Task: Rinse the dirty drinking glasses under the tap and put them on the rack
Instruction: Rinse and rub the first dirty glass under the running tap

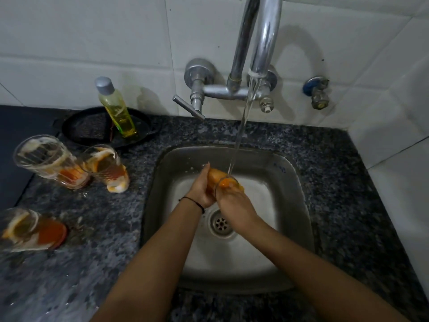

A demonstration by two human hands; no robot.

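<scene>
Glass under rinse: a clear drinking glass with orange residue [222,182] is held tilted over the steel sink basin [290,182], its open mouth turned toward the camera and to the right.
Water: a thin stream of water [241,126] is let down from the curved chrome tap spout [264,43] and meets the rim of the held glass.
Left hand: the left hand [200,189] is laid along the left side of the glass; its fingers are curled round the glass body and grip it. A thin black band [193,202] is seen at the wrist.
Right hand: the right hand [234,203] is placed at the mouth of the glass; the fingers are bent over the rim and hold it.
Waiting glasses: three more clear glasses with orange stains are seen on the dark speckled granite tabletop [336,159], left of the sink. Two of them [51,161] [108,168] stand just beside each other; the third [30,231] is nearer the camera and is blurred.
Behind them: a yellow liquid bottle with a grey cap [116,110] is placed on a black round dish [88,129] by the white tiled wall [92,43].
Drain: a round metal drain [221,223] is seen below the hands.
</scene>
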